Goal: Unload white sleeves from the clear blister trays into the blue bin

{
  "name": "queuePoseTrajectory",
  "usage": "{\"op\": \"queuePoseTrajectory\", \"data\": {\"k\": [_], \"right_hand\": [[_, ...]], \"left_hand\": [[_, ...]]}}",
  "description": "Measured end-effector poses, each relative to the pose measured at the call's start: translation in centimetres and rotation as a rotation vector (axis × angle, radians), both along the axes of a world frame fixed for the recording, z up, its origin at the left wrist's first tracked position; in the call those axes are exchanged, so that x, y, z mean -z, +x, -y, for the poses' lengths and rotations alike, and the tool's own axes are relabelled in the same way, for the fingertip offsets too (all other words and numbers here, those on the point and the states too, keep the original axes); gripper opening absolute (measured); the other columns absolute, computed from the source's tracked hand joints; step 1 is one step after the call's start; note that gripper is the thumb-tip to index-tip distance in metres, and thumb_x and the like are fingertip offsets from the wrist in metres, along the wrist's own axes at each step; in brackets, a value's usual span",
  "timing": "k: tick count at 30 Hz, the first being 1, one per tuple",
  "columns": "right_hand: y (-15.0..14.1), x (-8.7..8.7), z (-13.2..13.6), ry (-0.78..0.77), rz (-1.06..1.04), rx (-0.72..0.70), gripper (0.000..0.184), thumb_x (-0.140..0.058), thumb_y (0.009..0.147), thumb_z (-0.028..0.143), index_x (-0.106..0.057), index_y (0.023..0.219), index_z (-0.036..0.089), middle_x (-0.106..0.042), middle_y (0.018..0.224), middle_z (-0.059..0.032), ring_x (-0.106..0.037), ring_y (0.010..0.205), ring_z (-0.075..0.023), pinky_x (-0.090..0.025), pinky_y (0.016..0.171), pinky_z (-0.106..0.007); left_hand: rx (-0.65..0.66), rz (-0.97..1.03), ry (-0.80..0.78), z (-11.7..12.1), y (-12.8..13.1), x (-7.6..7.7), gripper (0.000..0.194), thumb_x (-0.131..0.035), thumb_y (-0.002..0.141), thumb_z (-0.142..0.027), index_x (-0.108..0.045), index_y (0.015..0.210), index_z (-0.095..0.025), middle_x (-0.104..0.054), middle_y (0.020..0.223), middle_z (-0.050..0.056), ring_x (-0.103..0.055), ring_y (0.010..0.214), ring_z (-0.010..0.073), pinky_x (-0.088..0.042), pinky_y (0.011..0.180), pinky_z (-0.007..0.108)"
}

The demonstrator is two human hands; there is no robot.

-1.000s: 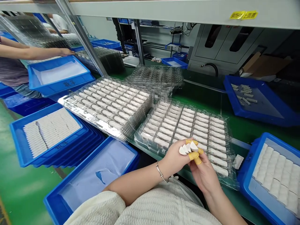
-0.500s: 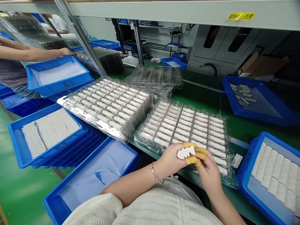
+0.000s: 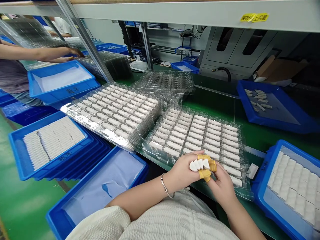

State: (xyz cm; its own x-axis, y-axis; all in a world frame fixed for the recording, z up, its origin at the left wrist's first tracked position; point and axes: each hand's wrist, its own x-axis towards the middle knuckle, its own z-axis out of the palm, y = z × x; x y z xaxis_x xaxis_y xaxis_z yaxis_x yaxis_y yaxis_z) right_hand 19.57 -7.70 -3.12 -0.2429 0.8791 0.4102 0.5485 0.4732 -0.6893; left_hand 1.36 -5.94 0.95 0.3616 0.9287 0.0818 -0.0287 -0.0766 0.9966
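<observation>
My left hand [image 3: 183, 170], with yellow finger cots and a bracelet at the wrist, is closed around a short row of several white pieces [image 3: 199, 164] with wedge-shaped ends. My right hand [image 3: 221, 181], also in yellow finger cots, grips the same row from the right; its fingertips are partly hidden behind the pieces. Both hands are over the near edge of a clear plastic blister tray [image 3: 163, 159], whose pockets carry rows of long white pieces [image 3: 193, 139]. What the palms cover cannot be seen.
A stack of filled blister trays [image 3: 117, 111] stands to the left, clear trays [image 3: 167, 81] behind. Blue bins hold white pieces at left [image 3: 15, 146] and right [image 3: 262, 186]. A blue bin [image 3: 57, 206] lies near my left elbow. A metal post [image 3: 86, 43] rises beside a co-worker's arms [image 3: 37, 53].
My right-hand fingers have shifted slightly left and closer around the white pieces. At the far left, the co-worker's hands have moved past the bin's edge, and both now show.
</observation>
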Motion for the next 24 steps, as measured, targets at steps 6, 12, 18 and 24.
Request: {"op": "queuePoseTrajectory", "data": {"k": [6,12,18,24], "right_hand": [[0.2,0.2,-0.2,-0.026,-0.025,-0.01,0.023,-0.061,0.091,0.039,-0.067,0.108,0.025,-0.074,0.103,-0.0063,-0.071,0.09,-0.0238,-0.059,0.077,-0.034],[0.3,0.2,0.0,-0.05,-0.015,-0.024,0.025,-0.062,0.09,0.037,-0.067,0.112,0.025,-0.073,0.107,-0.0071,-0.07,0.095,-0.0257,-0.058,0.08,-0.037],[0.0,-0.5,0.2,-0.034,-0.069,-0.069,0.017,-0.059,0.093,0.029,-0.069,0.106,0.028,-0.072,0.112,-0.006,-0.068,0.101,-0.0237,-0.056,0.085,-0.035],[-0.5,-1.8,0.3,-0.04,-0.096,-0.008,0.008,-0.062,0.091,0.026,-0.07,0.092,0.027,-0.069,0.099,-0.005,-0.067,0.09,-0.0207,-0.057,0.074,-0.031]], "left_hand": [[0.054,0.073,-0.115,0.1,0.2,0.7,0.04,-0.078,0.074,-0.029,-0.07,0.112,-0.02,-0.067,0.127,0.008,-0.059,0.122,0.0259,-0.045,0.102,0.032],[0.045,0.114,-0.172,0.2,0.2,0.7,0.037,-0.08,0.071,-0.027,-0.073,0.106,-0.018,-0.072,0.115,0.008,-0.062,0.115,0.0252,-0.047,0.098,0.031],[0.05,0.198,-0.272,0.0,0.0,0.9,0.04,-0.08,0.072,-0.032,-0.071,0.108,-0.016,-0.073,0.107,0.009,-0.066,0.097,0.022,-0.051,0.087,0.031],[0.008,0.346,-0.333,-0.5,-0.3,0.6,0.038,-0.084,0.068,-0.036,-0.071,0.097,-0.016,-0.071,0.096,0.006,-0.064,0.088,0.0183,-0.05,0.079,0.027]]}}
